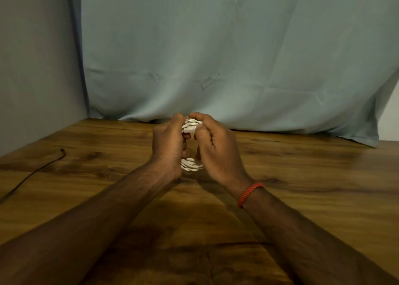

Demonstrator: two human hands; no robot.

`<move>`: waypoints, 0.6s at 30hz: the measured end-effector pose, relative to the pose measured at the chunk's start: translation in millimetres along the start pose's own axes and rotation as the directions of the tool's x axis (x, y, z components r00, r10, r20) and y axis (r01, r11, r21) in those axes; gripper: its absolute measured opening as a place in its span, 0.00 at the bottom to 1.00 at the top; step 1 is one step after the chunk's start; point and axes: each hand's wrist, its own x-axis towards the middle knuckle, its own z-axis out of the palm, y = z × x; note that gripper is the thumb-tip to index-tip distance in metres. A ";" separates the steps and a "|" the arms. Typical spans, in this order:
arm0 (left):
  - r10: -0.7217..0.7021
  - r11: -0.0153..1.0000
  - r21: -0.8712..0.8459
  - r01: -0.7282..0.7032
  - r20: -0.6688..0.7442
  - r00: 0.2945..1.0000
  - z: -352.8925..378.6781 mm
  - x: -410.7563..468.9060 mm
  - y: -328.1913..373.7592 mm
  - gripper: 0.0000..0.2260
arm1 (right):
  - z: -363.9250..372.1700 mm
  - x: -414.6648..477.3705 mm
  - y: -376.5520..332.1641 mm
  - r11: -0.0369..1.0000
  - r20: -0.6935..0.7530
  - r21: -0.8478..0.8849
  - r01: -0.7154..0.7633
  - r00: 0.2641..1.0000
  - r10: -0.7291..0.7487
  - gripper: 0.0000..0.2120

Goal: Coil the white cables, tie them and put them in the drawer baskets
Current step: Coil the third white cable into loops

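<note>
A coiled white cable (191,164) is held between both hands above the middle of the wooden table (302,177). Its loops show at the top between the fingertips and again at the bottom near the wrists. My left hand (167,146) grips the coil's left side with curled fingers. My right hand (213,150), with a red cord bracelet on its wrist, grips the right side, thumb and fingers pinching the top loops. The middle of the coil is hidden by the fingers. No drawer or basket is in view.
A thin black cable (32,173) lies on the table at the far left, running toward the near left edge. A pale blue-green cloth (216,58) hangs behind the table's far edge. A grey wall (38,69) bounds the left side.
</note>
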 end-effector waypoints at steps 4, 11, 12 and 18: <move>0.016 1.000 0.023 -0.016 0.014 1.000 -1.8 3.2 -0.7 0.07 | 1.2 -0.6 2.6 0.996 0.027 -0.051 0.074 0.997 -0.072 0.11; -0.107 0.977 -0.177 0.118 0.071 0.992 -0.2 4.8 -1.8 0.19 | -1.4 1.7 1.7 0.996 -0.111 0.085 0.012 0.994 -0.003 0.09; -0.168 0.948 -0.250 0.195 0.125 0.978 -1.7 5.6 -1.3 0.28 | -1.0 2.6 1.7 0.993 -0.148 0.117 -0.016 0.988 0.034 0.09; -0.246 0.893 -0.340 0.294 0.178 0.953 10.3 -10.1 -8.8 0.23 | -1.8 5.5 4.8 0.982 -0.200 0.185 -0.033 0.977 0.070 0.09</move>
